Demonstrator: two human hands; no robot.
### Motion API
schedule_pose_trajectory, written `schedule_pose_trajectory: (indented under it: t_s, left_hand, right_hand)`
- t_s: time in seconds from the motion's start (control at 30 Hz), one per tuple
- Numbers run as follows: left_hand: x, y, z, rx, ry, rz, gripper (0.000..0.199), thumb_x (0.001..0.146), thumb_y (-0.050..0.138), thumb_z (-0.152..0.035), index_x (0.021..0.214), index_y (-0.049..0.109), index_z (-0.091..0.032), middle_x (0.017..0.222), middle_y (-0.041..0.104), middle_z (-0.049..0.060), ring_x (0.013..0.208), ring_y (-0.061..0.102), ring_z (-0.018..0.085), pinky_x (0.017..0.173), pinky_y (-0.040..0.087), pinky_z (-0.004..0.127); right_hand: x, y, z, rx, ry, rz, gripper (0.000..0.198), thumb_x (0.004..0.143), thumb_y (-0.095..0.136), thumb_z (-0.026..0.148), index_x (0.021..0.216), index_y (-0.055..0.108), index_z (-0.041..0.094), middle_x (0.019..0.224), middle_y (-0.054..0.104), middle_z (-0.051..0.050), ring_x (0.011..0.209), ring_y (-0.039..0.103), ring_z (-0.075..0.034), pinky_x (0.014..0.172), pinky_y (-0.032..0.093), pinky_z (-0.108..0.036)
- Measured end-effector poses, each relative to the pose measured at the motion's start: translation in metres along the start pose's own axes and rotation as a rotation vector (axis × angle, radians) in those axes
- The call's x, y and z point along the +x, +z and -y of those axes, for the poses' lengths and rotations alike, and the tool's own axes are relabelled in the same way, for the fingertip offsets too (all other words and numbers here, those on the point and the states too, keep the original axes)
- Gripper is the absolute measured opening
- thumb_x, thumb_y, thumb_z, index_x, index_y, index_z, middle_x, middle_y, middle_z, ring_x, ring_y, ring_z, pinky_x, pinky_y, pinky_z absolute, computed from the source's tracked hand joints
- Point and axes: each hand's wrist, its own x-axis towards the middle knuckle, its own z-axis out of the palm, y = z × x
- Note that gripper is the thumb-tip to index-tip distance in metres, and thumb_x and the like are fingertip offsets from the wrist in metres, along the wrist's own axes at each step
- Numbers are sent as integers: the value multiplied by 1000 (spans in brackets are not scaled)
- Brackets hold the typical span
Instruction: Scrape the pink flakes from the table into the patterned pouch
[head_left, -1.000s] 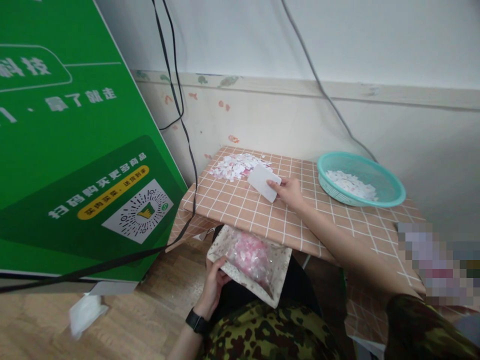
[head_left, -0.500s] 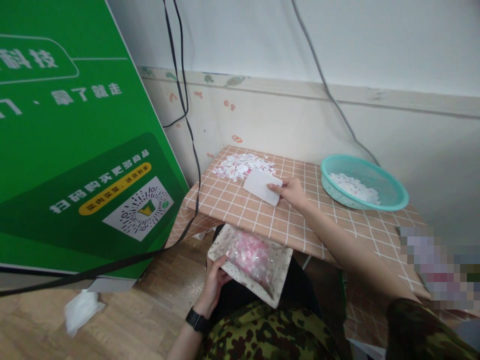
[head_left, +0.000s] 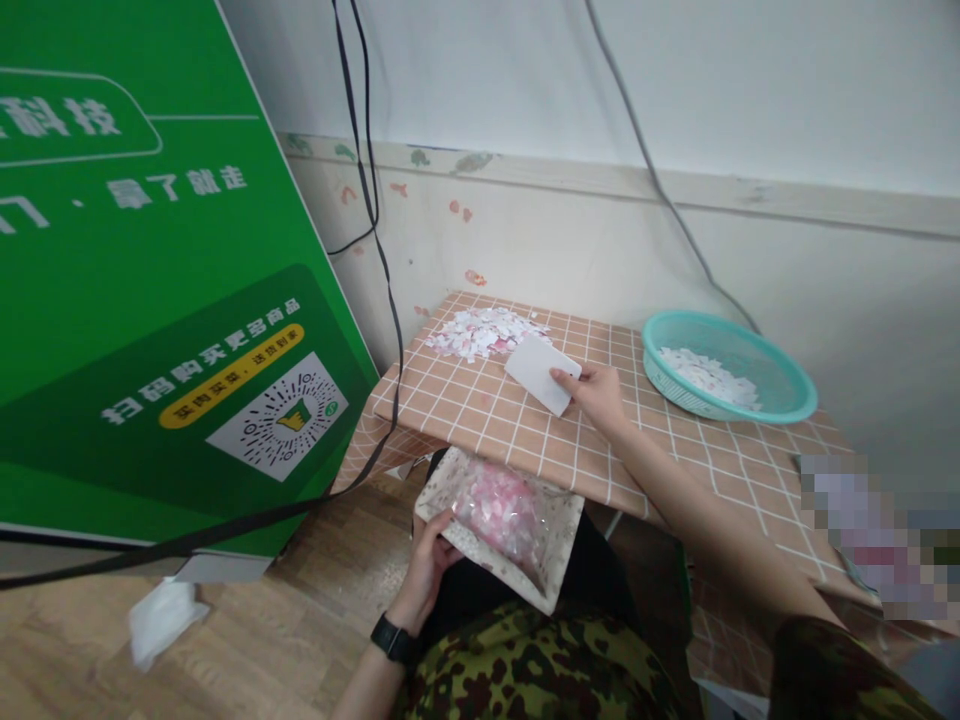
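My left hand [head_left: 433, 562] is closed on the left edge of a pouch [head_left: 564, 545] with a clear window, held below the table's front edge. Pink and white pieces show through the window. Over the table, my right hand [head_left: 596, 392] pinches a flat white card [head_left: 541, 372] by its right side, thumb on top. Just beyond the card's far left edge lies a pile of small white and pink paper-like pieces [head_left: 480, 330]. Whether the card touches the tabletop, I cannot tell.
A checked brown cloth covers the table [head_left: 480, 400]. At its right stands a turquoise basket [head_left: 780, 385] with white pieces inside. A green panel [head_left: 150, 300] rises on the left, with a black cable [head_left: 390, 330] hanging before it. A white plastic bag [head_left: 161, 620] lies on the floor.
My right hand and the white card have moved a little to the right, away from the pile. The left hand and the pouch have stayed in place.
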Motion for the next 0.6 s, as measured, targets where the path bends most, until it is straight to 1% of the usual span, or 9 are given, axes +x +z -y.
schedule_pose_trajectory:
  t_s: [0.1,0.2,0.3,0.47,0.6]
  left_hand:
    - [1,-1,1,7,0,-1,58,81,74,-40,131,50,-24,122,70,11,92,73,27,78,61,45]
    - [0,0,0,11,8,-2,58,82,73,-39,132,49,-23,124,69,11,93,73,27,77,61,44]
    - [-2,3,-3,17,0,2,55,83,72,-39,131,49,-23,125,68,12,91,73,26,77,61,43]
    - [-4,6,-6,28,4,-8,53,84,72,-39,129,48,-25,124,68,11,89,73,25,76,62,44]
    - [-2,6,-9,44,1,-26,53,84,71,-39,130,47,-26,120,69,10,83,73,24,74,62,46]
  right_hand:
    - [-5,0,-2,-35,-3,-12,53,72,74,66,70,73,13,58,66,-8,60,65,-25,46,45,-30]
    - [-13,3,-3,-16,-9,44,55,73,72,69,68,72,14,61,68,-8,61,65,-23,47,46,-29]
    - [-15,3,-2,18,-24,108,55,71,74,69,67,72,14,67,70,-9,63,65,-22,48,46,-29]
    - [1,8,3,102,44,191,57,70,74,70,76,74,13,65,69,-8,58,61,-19,48,44,-28]
    - [11,19,8,86,-27,250,59,69,73,71,71,72,12,68,68,-8,59,57,-16,49,42,-27]
